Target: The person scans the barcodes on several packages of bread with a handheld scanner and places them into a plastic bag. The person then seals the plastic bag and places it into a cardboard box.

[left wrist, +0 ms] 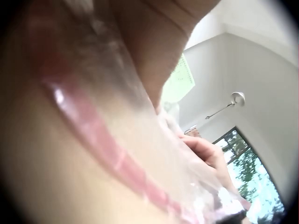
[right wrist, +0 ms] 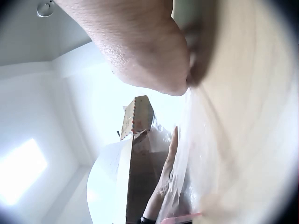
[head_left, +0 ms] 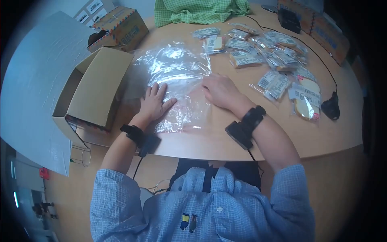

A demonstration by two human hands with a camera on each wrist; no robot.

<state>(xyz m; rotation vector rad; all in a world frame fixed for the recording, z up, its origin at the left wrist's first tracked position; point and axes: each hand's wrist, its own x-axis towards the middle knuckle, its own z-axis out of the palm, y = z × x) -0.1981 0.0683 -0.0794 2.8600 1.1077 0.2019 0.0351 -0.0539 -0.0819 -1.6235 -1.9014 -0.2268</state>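
A large clear plastic bag lies flat on the table, shiny and slightly wrinkled. Its pinkish-red strip runs across the left wrist view and shows near the bottom of the right wrist view. My left hand rests palm down on the bag's left part, fingers spread and thumb out to the side. At the right edge of the bag is my right hand, whose curled fingers pinch the plastic; the fingertips are mostly hidden under the hand. Curled fingers of this hand also show in the left wrist view.
An open cardboard box stands left of the bag, a second box behind it. Several packaged bread slices lie at the right. Green checked cloth sits at the back; a black cable runs along the right.
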